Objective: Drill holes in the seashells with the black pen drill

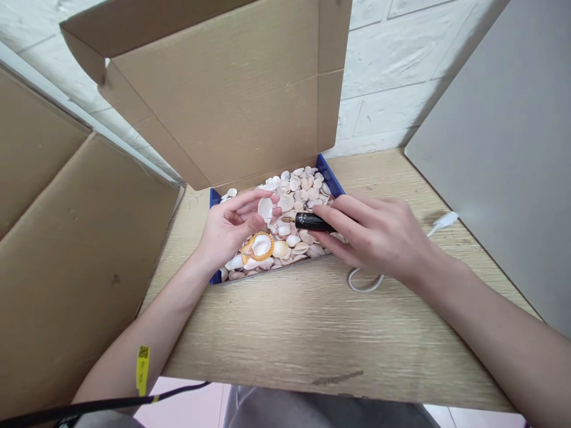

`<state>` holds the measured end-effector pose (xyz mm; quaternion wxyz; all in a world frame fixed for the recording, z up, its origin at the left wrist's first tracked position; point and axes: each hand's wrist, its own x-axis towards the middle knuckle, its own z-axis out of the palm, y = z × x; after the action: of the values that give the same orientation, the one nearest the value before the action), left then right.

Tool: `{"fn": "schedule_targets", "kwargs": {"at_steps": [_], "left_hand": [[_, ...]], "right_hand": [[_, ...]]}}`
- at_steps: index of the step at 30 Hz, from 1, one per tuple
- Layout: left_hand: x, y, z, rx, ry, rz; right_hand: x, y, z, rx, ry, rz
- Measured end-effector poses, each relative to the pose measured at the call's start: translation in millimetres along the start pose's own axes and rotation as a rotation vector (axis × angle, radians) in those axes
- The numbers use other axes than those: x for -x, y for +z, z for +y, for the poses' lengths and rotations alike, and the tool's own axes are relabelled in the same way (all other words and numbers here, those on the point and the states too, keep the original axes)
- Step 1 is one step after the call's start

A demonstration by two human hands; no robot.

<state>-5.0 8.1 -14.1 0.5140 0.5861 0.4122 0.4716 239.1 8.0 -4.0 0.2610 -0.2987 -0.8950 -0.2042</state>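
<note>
A white seashell (pixel 264 210) is pinched in my left hand (pixel 232 223), its hollow side facing me. My right hand (pixel 370 229) grips a black handheld mini drill (pixel 312 222), whose brass-coloured tip points left toward the shell, with a small gap between them. Both hands are above a shallow blue-sided box (pixel 330 174) full of pale seashells (pixel 306 184). Below my left hand, an orange-rimmed shell (pixel 257 246) lies on the others. A white cable (pixel 366 289) loops on the table under my right hand.
The box's brown cardboard lid (pixel 227 95) stands raised behind it against a white brick wall (pixel 383 77). Large cardboard (pixel 80 249) borders the left side, and a grey panel (pixel 504 148) the right. A white plug (pixel 445 220) rests by that panel on the wooden table (pixel 285 333).
</note>
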Motion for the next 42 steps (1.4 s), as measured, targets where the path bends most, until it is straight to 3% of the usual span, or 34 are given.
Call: {"fn": "schedule_targets", "kwargs": {"at_steps": [3,9,24,29,34,42], "left_hand": [[-0.4,0.3,0.6,0.025,-0.018,-0.016],[1.1,2.6,6.7,0.022,-0.110,-0.180],[0.8,2.3,6.2,0.079,-0.057,-0.147],[1.9,4.3,7.4,0.032,-0.102,-0.184],[4.0,6.2,10.2,-0.025,-0.140,-0.146],[2.8,2.3,8.8,-0.069,-0.050,-0.138]], "right_hand": [[-0.5,-1.3,1.4,0.047,-0.065,0.047],[2.4,2.9,4.0,0.062,-0.103,0.096],[-1.3,9.2,-7.2,-0.050,0.028,-0.024],[-1.5,9.0,-13.6,-0.112,0.047,-0.058],[-0.1,8.9,-14.4,-0.138,0.066,-0.053],[0.2,7.6,-14.4,-0.096,0.073,-0.057]]}}
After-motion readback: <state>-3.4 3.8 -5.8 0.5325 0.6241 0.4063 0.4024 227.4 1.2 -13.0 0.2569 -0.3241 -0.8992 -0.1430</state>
